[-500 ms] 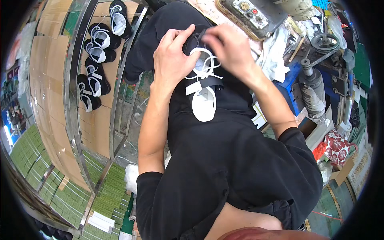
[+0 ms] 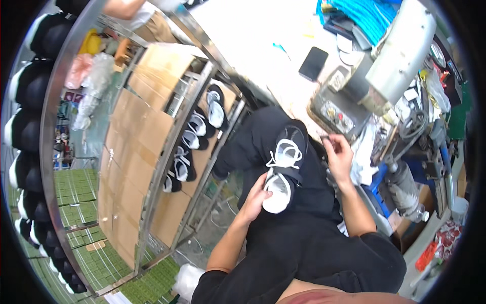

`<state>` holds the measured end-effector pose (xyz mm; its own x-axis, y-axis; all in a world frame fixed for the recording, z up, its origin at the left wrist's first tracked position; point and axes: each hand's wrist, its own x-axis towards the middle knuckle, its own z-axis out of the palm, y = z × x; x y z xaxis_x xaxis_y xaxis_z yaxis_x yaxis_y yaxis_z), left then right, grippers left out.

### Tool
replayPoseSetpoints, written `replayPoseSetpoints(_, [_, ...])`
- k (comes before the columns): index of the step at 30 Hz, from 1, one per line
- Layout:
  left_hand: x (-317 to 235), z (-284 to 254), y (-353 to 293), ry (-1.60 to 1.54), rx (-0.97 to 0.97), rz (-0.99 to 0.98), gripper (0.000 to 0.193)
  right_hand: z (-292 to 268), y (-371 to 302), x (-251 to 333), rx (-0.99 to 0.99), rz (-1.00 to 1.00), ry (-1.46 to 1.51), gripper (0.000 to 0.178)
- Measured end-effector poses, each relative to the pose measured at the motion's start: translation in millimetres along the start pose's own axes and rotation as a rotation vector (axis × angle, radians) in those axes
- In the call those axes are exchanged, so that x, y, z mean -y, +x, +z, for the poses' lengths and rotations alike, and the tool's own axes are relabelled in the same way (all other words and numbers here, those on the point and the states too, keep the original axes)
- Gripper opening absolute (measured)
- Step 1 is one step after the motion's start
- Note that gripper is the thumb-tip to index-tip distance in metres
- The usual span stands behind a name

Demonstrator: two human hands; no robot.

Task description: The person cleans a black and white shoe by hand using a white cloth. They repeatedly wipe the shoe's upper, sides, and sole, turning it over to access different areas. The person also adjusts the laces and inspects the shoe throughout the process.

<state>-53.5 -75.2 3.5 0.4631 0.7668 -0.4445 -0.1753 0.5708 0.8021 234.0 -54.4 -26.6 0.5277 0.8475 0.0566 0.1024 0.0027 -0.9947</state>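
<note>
Shoe (image 2: 277, 202) lies over the leg (image 2: 253, 144). Left hand (image 2: 255, 201) grasps its heel, thumb inside; right hand (image 2: 340, 156), right of the leg, fingers curled, contents unclear. Steady heel grip should limit twisting.

We see a cardboard-lined shelf (image 2: 164, 223) bearing a row of black shoes (image 2: 191, 139) with white insides, and before us a white-topped table (image 2: 248, 35) on which a dark flat rectangle (image 2: 313, 64) and a grey machine (image 2: 402, 50) rest.

Shoe (image 2: 286, 163) — black and white; laces (image 2: 276, 161) — white.
</note>
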Motion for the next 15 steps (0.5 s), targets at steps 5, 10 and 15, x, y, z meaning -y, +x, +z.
replayPoseSetpoints(5, [-126, 19, 134, -0.308, -0.16, 0.271, 0.049, -6, 1, -9, 0.026, 0.057, 0.044, 0.013])
replayPoseSetpoints(10, [-193, -10, 245, -0.429, -0.25, 0.508, 0.087, -7, -3, -10, 0.08, 0.08, 0.037, 0.013])
replayPoseSetpoints(15, [-61, -86, 229, 0.815, -0.827, 0.457, 0.054, -13, -20, -25, 0.181, 0.18, 0.022, 0.012])
